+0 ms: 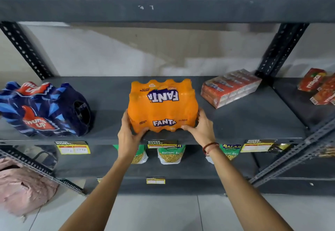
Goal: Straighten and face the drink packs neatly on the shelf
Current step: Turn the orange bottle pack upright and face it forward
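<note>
An orange Fanta pack (162, 104) stands in the middle of the grey shelf (244, 120), its front logo facing me. My left hand (129, 133) grips its lower left corner and my right hand (201, 126) grips its lower right corner. At the left a blue Thums Up pack (43, 108) lies turned at an angle. A red shrink-wrapped pack of juice cartons (231, 87) lies skewed at the back right. More red Maaza cartons (316, 85) lie on the neighbouring shelf at the far right.
Slotted dark uprights (25, 49) frame the bay. The shelf above (163, 9) overhangs. Price tags (72, 147) hang on the shelf's front edge. Snack pouches (170, 153) stand on the lower shelf. A pink cloth (23, 185) lies on the floor at the left.
</note>
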### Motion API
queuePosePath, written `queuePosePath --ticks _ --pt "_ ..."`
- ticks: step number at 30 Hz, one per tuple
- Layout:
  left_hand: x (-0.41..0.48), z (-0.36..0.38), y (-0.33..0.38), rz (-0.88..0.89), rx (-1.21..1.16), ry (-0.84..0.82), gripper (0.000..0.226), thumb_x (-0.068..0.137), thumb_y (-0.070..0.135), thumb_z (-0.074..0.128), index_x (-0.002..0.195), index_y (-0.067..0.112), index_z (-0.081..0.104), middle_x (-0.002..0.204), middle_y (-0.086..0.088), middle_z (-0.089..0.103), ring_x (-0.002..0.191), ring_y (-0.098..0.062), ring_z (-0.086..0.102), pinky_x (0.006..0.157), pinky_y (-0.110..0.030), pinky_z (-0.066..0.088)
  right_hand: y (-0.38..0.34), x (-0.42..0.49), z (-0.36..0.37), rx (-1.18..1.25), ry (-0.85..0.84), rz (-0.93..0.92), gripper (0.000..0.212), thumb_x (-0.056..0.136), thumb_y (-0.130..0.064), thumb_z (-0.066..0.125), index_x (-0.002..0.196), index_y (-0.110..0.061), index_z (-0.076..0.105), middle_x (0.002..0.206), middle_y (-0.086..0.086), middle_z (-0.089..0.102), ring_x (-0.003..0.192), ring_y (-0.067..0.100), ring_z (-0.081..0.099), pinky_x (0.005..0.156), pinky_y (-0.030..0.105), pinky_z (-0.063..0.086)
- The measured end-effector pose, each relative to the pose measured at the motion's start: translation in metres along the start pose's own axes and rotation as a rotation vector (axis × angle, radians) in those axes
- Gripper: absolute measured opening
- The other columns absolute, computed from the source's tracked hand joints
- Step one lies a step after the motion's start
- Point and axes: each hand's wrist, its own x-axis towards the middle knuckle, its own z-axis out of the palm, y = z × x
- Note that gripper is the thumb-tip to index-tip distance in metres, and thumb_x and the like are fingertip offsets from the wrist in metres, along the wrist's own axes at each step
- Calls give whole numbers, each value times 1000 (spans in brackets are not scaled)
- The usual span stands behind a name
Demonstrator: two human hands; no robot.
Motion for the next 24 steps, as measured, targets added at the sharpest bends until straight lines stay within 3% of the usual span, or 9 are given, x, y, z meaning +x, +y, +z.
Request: queuePosePath --ticks 6,10,13,15,17,19,21,22,24 --pt "19 -1 -6 -6 43 -40 91 75 35 76 146 29 19 137 -7 53 122 -26 53 100 -43 44 -9 9 -11 35 -55 -46 90 66 -34 82 138 -9 34 133 14 53 121 28 52 96 34 42" --pt "41 1 -9 -17 119 -44 94 77 32 75 149 23 15 144 -9 45 130 -28 45 106 -46 39 -19 18 -18 334 -97 76 120 51 -79 65 145 -20 21 148 3 36 132 14 37 104 33 33" --pt "25 12 10 -51 84 144 89 81 27 71 149 17 14 151 -11 30 138 -26 31 110 -47 33 -28 35 -21 421 -175 124 132 41 -96 41 148 -23 11 154 1 23 137 14 26 107 33 23" --pt "-5 30 29 36 18 176 84 84 34 67 148 13 17 149 -11 29 137 -22 29 111 -41 32 -30 45 -19 456 -221 134 127 43 -97 36 147 -26 17 155 1 23 139 16 27 113 39 21" --pt "-31 55 46 108 -28 25 88 84 43 64 149 16 13 155 -6 19 142 -20 20 114 -36 25 -32 51 -15 523 -258 123 118 48 -96 36 143 -26 30 147 -2 37 129 13 41 107 35 35" --pt "-39 81 54 84 -36 -101 103 78 53 64 150 20 -2 160 1 -9 147 -12 -5 115 -30 12 -34 52 -12 541 -234 143 103 58 -90 33 138 -26 39 138 -2 47 115 9 49 96 28 40" --pt "-34 97 60 36 -58 -152 119 72 60 66 148 19 -16 155 3 -30 143 -10 -22 115 -27 1 -32 52 -8 520 -196 165 77 77 -77 29 135 -27 44 139 3 49 116 14 50 104 39 39" --pt "-29 101 60 27 -68 -161 125 70 61 68 146 20 -21 154 1 -33 143 -12 -24 116 -29 -1 -29 52 -7 502 -171 171 68 82 -72 29 131 -28 48 136 4 52 118 16 51 104 42 39" --pt "-18 99 56 2 -101 -181 131 66 59 72 142 26 -29 157 -3 -27 146 -18 -15 119 -37 3 -24 44 -5 501 -90 193 56 88 -64 33 120 -24 56 120 3 60 106 10 57 93 28 43"
